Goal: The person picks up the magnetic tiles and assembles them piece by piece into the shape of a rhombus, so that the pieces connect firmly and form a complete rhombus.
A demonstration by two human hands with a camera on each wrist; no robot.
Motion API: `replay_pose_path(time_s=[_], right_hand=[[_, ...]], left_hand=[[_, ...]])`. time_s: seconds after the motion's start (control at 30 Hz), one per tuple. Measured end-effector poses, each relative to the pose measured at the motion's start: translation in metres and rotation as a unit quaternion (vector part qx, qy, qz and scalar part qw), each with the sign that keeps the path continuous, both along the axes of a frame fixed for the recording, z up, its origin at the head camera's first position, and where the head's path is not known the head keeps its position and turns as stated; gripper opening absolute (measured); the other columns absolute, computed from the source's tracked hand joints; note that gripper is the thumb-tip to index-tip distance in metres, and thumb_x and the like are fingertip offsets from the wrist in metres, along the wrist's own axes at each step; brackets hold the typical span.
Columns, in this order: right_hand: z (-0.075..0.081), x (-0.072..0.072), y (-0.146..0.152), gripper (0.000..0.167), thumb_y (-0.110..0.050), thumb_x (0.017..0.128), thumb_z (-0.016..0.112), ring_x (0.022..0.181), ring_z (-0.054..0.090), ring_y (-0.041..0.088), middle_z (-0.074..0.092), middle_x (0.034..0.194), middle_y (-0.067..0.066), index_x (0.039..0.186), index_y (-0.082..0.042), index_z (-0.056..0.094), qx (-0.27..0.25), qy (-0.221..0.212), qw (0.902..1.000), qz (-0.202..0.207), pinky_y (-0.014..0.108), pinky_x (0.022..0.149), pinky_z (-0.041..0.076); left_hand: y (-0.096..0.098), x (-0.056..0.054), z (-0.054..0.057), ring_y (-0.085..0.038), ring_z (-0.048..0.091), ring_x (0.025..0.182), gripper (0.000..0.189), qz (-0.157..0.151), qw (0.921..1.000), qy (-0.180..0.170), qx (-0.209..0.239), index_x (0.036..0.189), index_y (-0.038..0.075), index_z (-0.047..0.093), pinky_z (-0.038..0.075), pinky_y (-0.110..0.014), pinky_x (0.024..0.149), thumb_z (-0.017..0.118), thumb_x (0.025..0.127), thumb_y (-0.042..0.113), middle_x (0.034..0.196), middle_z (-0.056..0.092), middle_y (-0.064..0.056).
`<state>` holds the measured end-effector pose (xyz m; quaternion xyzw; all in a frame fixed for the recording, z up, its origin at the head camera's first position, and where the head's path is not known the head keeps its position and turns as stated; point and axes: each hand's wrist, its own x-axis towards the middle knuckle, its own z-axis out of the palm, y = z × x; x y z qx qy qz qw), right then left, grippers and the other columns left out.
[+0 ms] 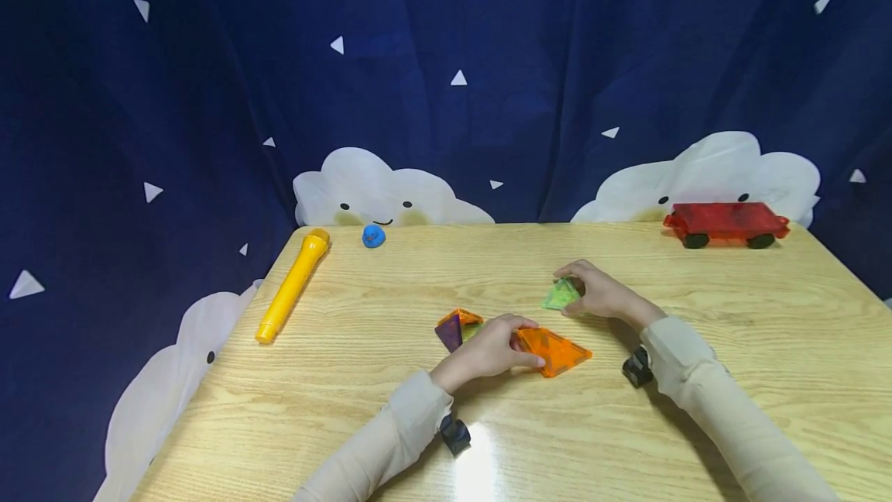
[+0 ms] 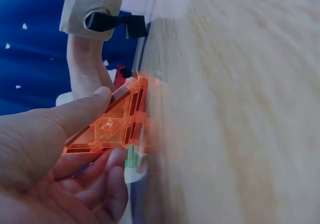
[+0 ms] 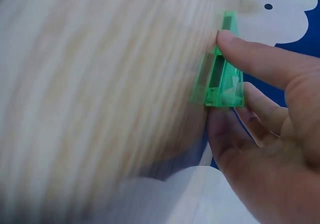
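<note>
My left hand [image 1: 493, 348] grips translucent orange triangular magnetic tiles [image 1: 555, 351] low over the table. In the left wrist view, the thumb lies along one edge of the orange tiles [image 2: 107, 126] and the fingers are curled beneath. Farther back and to the right, my right hand [image 1: 601, 290] pinches a translucent green magnetic tile piece [image 1: 560, 294] by its edges. The right wrist view shows that green piece [image 3: 226, 73] down at the tabletop, between thumb and fingers. Just behind my left hand sits a small cluster of purple, orange and green tiles [image 1: 451, 330], partly covered by the hand.
A yellow toy microphone [image 1: 293, 285] lies along the table's left side. Near the back edge stands a small blue rubber duck [image 1: 373, 236]. At the back right is a red toy car base with black wheels [image 1: 728, 223]. A dark blue curtain [image 1: 516, 99] hangs behind the wooden table [image 1: 390, 293].
</note>
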<state>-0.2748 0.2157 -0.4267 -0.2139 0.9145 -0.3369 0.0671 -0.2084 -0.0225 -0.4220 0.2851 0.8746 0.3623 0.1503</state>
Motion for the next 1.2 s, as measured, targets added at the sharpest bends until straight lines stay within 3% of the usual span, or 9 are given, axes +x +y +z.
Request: replay_pose_path(time_s=[0.23,0.33,0.53,0.7,0.93,1.2], right_hand=[[0.004,0.005,0.002,0.063,-0.006,0.073,0.08,0.109,0.051,0.042,0.048,0.125,0.03,0.127,0.007,0.049,-0.003,-0.036,0.9992,-0.017,0.052,0.092,0.044],[0.004,0.008,0.005,0.064,-0.006,0.073,0.08,0.098,0.055,0.035,0.055,0.112,0.025,0.127,0.006,0.047,-0.011,-0.046,0.9986,-0.021,0.044,0.083,0.048],[0.003,0.017,0.009,0.064,-0.007,0.074,0.08,0.08,0.049,0.022,0.054,0.095,0.013,0.127,0.004,0.046,-0.022,-0.058,0.9979,-0.018,0.032,0.069,0.043],[0.004,0.026,0.011,0.063,-0.001,0.075,0.076,0.079,0.048,0.02,0.051,0.098,0.016,0.129,0.005,0.043,-0.053,-0.072,0.9958,-0.021,0.028,0.064,0.045],[0.001,0.036,0.016,0.062,0.01,0.079,0.067,0.08,0.049,0.019,0.045,0.101,0.018,0.133,0.009,0.036,-0.131,-0.105,0.9854,-0.028,0.025,0.06,0.045],[0.004,0.049,0.018,0.053,0.005,0.083,0.066,0.084,0.056,0.019,0.055,0.104,0.019,0.131,0.006,0.043,-0.141,-0.061,0.9863,-0.06,0.025,0.064,0.049]], left_hand=[[-0.001,0.0,0.001,-0.003,0.048,0.062,0.057,0.001,1.0,-0.007,0.005,0.132,0.006,0.056,0.042,-0.016,0.058,0.075,0.082,0.027,0.092,0.054,0.004],[-0.001,0.0,0.002,-0.003,0.048,0.06,0.057,0.001,0.9999,-0.011,0.009,0.132,0.007,0.055,0.041,-0.016,0.057,0.075,0.083,0.026,0.088,0.053,0.005],[-0.001,0.001,0.002,-0.004,0.046,0.059,0.056,0.002,0.9998,-0.017,0.011,0.133,0.007,0.054,0.041,-0.017,0.056,0.074,0.084,0.027,0.083,0.053,0.005],[-0.001,0.001,0.003,-0.004,0.048,0.059,0.057,0.003,0.9995,-0.026,0.016,0.134,0.007,0.053,0.041,-0.017,0.056,0.073,0.085,0.026,0.086,0.053,0.005],[-0.002,0.002,0.002,-0.004,0.049,0.057,0.058,0.004,0.999,-0.04,0.022,0.138,0.008,0.049,0.042,-0.018,0.055,0.071,0.087,0.025,0.086,0.054,0.005],[-0.002,0.002,0.002,-0.004,0.048,0.058,0.059,0.003,0.9985,-0.046,0.03,0.139,0.008,0.048,0.042,-0.018,0.056,0.07,0.087,0.024,0.091,0.053,0.003]])
